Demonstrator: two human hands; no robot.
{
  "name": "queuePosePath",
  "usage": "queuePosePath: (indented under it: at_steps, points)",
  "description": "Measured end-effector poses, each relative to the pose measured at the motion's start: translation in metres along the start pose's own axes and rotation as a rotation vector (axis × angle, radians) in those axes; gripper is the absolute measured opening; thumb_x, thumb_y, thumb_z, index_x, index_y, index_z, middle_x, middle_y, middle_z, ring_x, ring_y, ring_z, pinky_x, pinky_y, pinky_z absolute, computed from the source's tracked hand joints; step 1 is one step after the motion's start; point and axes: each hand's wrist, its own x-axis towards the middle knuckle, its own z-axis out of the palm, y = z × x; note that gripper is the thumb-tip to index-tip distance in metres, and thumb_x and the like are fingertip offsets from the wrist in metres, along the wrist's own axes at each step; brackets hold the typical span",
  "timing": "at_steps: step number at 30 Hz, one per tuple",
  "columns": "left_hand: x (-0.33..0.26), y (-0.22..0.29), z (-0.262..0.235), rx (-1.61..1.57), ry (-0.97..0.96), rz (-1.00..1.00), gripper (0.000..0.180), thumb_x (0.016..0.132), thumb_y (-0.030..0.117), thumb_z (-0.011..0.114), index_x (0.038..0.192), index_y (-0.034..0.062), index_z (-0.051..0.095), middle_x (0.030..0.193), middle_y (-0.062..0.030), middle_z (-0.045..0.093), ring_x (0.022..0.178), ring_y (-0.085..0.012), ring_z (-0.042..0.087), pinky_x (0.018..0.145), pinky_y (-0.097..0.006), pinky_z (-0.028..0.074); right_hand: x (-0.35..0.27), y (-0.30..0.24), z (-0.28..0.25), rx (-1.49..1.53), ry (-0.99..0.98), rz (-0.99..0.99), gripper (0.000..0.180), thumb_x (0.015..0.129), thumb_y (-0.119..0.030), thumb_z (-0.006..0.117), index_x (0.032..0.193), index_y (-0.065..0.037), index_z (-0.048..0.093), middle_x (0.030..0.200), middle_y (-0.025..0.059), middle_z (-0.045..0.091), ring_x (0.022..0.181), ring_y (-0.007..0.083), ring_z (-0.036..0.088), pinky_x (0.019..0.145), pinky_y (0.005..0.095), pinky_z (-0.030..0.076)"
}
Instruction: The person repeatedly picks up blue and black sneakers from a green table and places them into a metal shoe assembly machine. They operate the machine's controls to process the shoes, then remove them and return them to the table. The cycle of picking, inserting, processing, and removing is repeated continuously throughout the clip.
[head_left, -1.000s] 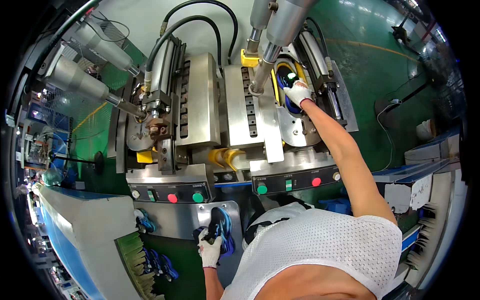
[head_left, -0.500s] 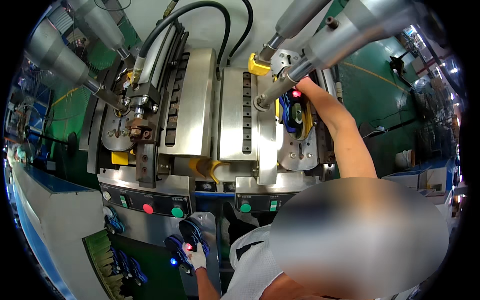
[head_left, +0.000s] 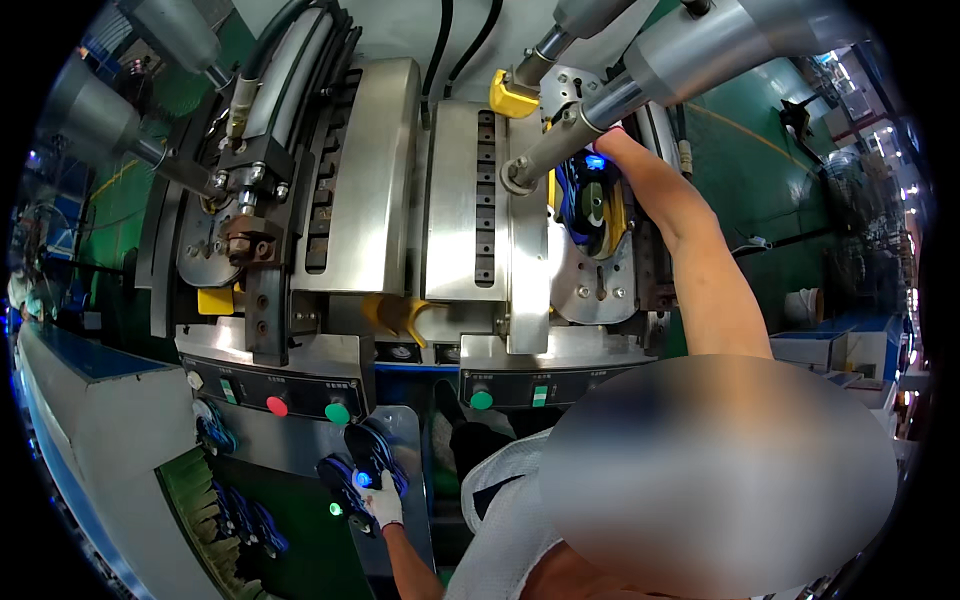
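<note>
My left hand [head_left: 382, 499], in a white glove, is closed around the heel end of a black and blue shoe [head_left: 372, 448] on a metal shelf [head_left: 405, 425]. A second black and blue shoe [head_left: 335, 474] lies against it on the left. My right arm reaches into the right-hand press, where my right hand [head_left: 607, 140] is by the far end of another dark blue shoe [head_left: 590, 200]. That shoe sits among yellow pads [head_left: 616, 213] on a metal plate. A slanted cylinder [head_left: 588, 125] hides most of the right hand's fingers. Small lights glow on the shoes or hands; which, I cannot tell.
Steel press covers [head_left: 362, 190] stand ahead, with thick cylinders overhead on both sides. A control panel [head_left: 285, 390] with red and green buttons runs along the near edge. At the lower left, several more blue shoes [head_left: 250, 520] lie beyond a strip curtain [head_left: 190, 505].
The whole view has shifted slightly, so the machine appears a little higher and further left. Both hands stay at their shoes. The small lights have changed colour.
</note>
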Motion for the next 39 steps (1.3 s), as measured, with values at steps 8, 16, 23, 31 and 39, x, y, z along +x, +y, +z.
queuePosePath:
  at_steps: [8,16,23,31,39]
  points:
    - [-0.012,0.042,-0.029,-0.065,-0.061,0.029,0.071,0.089,0.031,0.075,0.147,0.0075,0.041,0.132,-0.0234,0.06,0.118,-0.0405,0.06,0.101,-0.046,0.046,-0.024,-0.01,-0.07,0.64,-0.481,0.52,0.065,0.087,-0.054,0.055,0.121,-0.001,0.07,0.127,0.0248,0.066,0.115,0.0381,0.067,0.097,0.0444,0.053]
    - [-0.021,0.031,-0.018,-0.348,-0.011,0.178,0.069,0.089,0.025,0.075,0.145,0.0017,0.041,0.136,-0.0197,0.058,0.123,-0.0347,0.057,0.105,-0.042,0.044,-0.123,-0.092,-0.094,0.657,-0.096,0.842,0.058,0.076,-0.039,0.074,0.123,-0.01,0.057,0.11,0.0207,0.069,0.107,0.0382,0.067,0.097,0.0464,0.05]
    - [-0.01,0.021,-0.015,-0.281,0.043,0.274,0.073,0.088,0.028,0.075,0.148,0.0091,0.04,0.137,-0.0178,0.06,0.125,-0.0333,0.058,0.106,-0.043,0.043,-0.111,-0.085,-0.051,0.282,-0.186,0.637,0.05,0.081,-0.048,0.066,0.111,-0.008,0.066,0.105,0.0233,0.071,0.102,0.038,0.068,0.09,0.0496,0.051]
    - [-0.008,0.007,0.003,-0.302,0.128,0.252,0.076,0.083,0.039,0.077,0.145,0.0062,0.045,0.137,-0.0189,0.057,0.125,-0.0357,0.057,0.105,-0.043,0.043,-0.158,-0.133,-0.185,0.695,0.147,0.315,0.072,0.093,-0.039,0.068,0.144,0.005,0.042,0.14,0.0272,0.052,0.13,0.0352,0.053,0.109,0.0421,0.042]
    - [-0.008,0.006,-0.011,-0.465,0.048,0.324,0.077,0.081,0.034,0.079,0.142,0.0025,0.045,0.134,-0.0253,0.054,0.127,-0.0418,0.053,0.107,-0.047,0.043,-0.339,-0.35,-0.264,0.373,-0.247,-0.323,0.089,0.081,-0.015,0.076,0.152,0.008,0.028,0.158,0.0299,0.029,0.146,0.0445,0.031,0.121,0.0492,0.025]
